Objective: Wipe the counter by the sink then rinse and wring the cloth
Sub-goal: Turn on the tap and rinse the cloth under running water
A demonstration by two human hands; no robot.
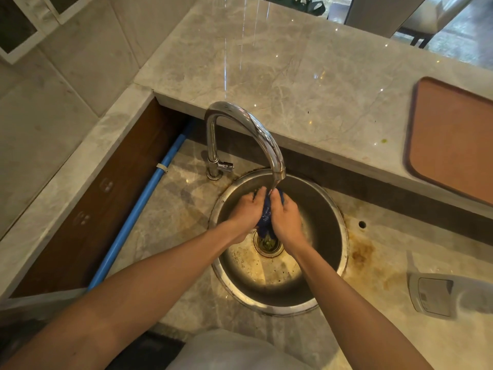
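Note:
A dark blue cloth is bunched between both hands over the round steel sink. My left hand grips its left side and my right hand grips its right side. Both hands are directly under the spout of the chrome tap, and water runs from the spout onto the cloth. The cloth's lower end hangs just above the drain, which holds greenish scraps. The marble counter around the sink shows brown stains on the right.
A raised marble ledge runs behind the tap, with a brown tray on its right end. A white plastic container lies on the counter at right. A blue pipe runs along the left wall recess.

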